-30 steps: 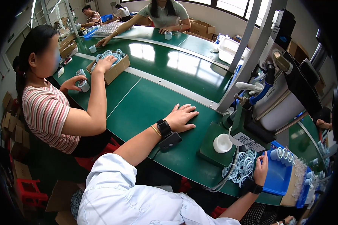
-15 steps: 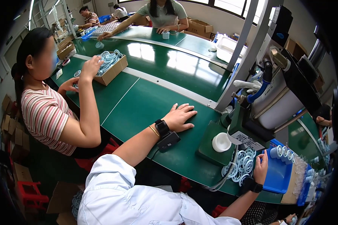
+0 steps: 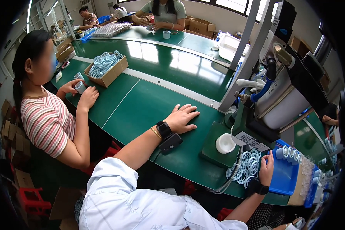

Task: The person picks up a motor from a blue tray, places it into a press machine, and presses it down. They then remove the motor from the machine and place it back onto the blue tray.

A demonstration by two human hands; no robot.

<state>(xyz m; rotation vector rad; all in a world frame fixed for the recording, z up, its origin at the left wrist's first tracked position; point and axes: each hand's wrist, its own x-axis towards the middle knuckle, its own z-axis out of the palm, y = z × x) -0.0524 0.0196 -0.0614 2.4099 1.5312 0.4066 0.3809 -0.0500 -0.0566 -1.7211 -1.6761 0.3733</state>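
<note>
A factory assembly line: long green workbenches (image 3: 149,103), seated workers, cardboard parts boxes (image 3: 111,74).

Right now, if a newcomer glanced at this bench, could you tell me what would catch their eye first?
Probably the long green table and the left hand lying flat on it, palm down. To the right, the right hand rests on a heap of pale blue rings beside a blue tray. A white cup sits under the press machine.
</note>
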